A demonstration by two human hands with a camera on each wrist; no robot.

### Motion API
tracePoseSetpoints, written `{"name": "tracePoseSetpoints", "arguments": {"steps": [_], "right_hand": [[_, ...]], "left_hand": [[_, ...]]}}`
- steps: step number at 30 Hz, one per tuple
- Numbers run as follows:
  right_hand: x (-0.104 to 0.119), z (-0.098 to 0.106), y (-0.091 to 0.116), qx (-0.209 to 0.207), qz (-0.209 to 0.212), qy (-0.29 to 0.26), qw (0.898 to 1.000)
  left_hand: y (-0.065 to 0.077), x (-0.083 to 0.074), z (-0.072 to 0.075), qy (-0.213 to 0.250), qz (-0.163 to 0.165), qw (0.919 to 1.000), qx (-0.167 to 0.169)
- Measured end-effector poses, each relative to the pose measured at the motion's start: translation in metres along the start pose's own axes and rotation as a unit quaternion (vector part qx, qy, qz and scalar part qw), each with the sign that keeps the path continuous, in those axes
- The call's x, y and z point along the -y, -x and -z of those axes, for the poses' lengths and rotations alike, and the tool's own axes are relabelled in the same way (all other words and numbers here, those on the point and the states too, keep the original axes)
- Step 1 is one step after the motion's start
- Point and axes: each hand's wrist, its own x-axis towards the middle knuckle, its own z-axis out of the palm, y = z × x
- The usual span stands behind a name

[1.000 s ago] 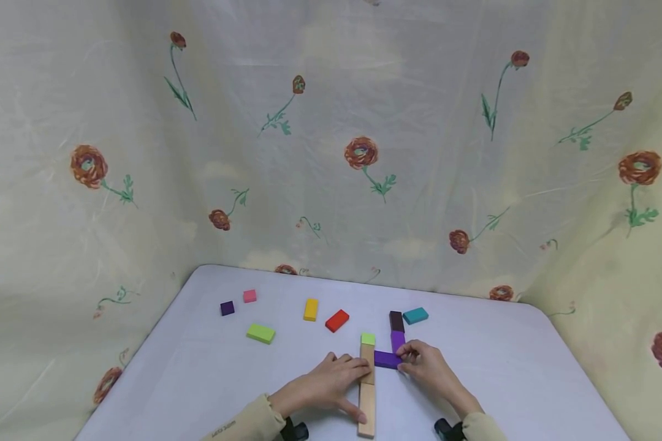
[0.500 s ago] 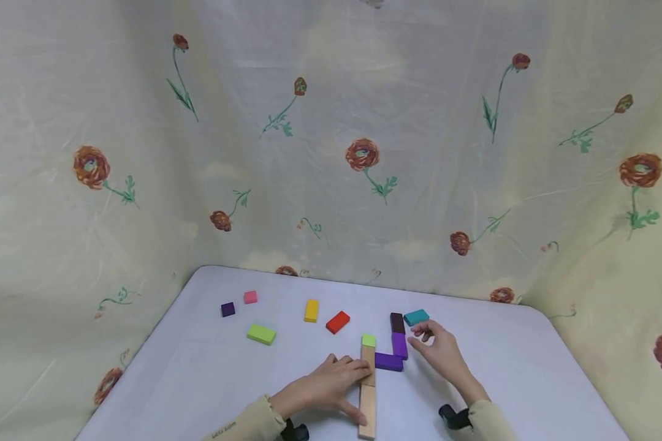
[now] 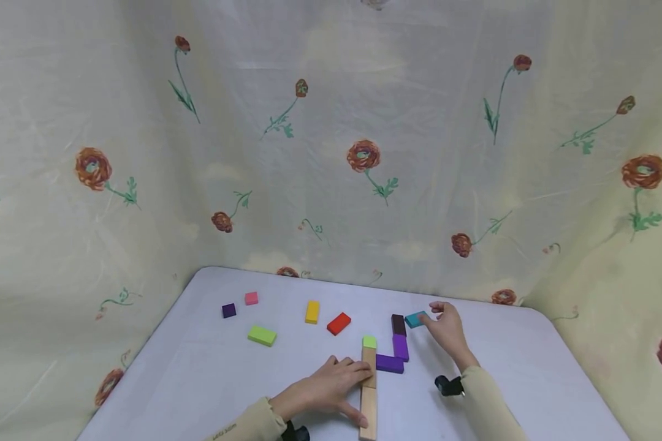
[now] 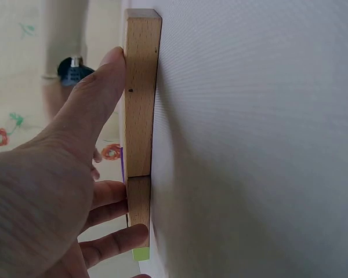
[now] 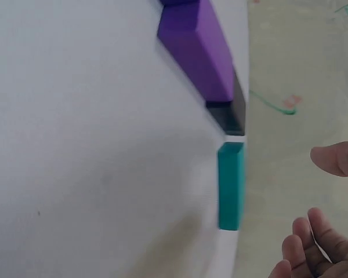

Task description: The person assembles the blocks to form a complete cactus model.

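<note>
1. The worktop [image 3: 198,380], pale and cloth-covered, bears all the blocks.
2. The left hand [image 3: 333,389] is spread, its fingers on the far wooden block [image 3: 369,355] and its thumb against the near wooden block [image 3: 369,404].
3. The right hand [image 3: 447,329] has its thumb well apart from its fingers and pinches nothing; it is over the worktop, by the right end of the teal block.
4. The two wooden blocks lie end to end in a row, under and just right of the left hand.
5. The teal block [image 3: 414,320] lies flat, just left of the right hand's thumb in the head view, apart from the dark brown block [image 3: 399,325].
6. The small green block [image 3: 369,342] sits at the wooden row's far end, beyond the left fingertips.
</note>
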Motion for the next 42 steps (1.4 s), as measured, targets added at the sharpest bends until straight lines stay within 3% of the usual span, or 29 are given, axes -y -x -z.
{"name": "tracePoseSetpoints", "arguments": {"steps": [11, 19, 30, 42], "right_hand": [[-0.024, -0.018, -0.012, 0.057, -0.068, 0.033, 0.996], [-0.028, -0.022, -0.017, 0.06, -0.066, 0.059, 0.994], [-0.026, -0.016, -0.009, 0.052, -0.055, 0.084, 0.994], [-0.027, -0.01, -0.012, 0.039, -0.047, 0.055, 0.997]], "left_hand": [[0.002, 0.0, 0.001, -0.005, -0.005, 1.0, -0.006], [0.001, -0.001, 0.001, -0.002, 0.0, 1.0, 0.0], [0.0, 0.001, 0.0, -0.001, 0.0, 1.0, -0.001], [-0.003, 0.003, -0.003, 0.001, 0.002, 1.0, -0.001]]}}
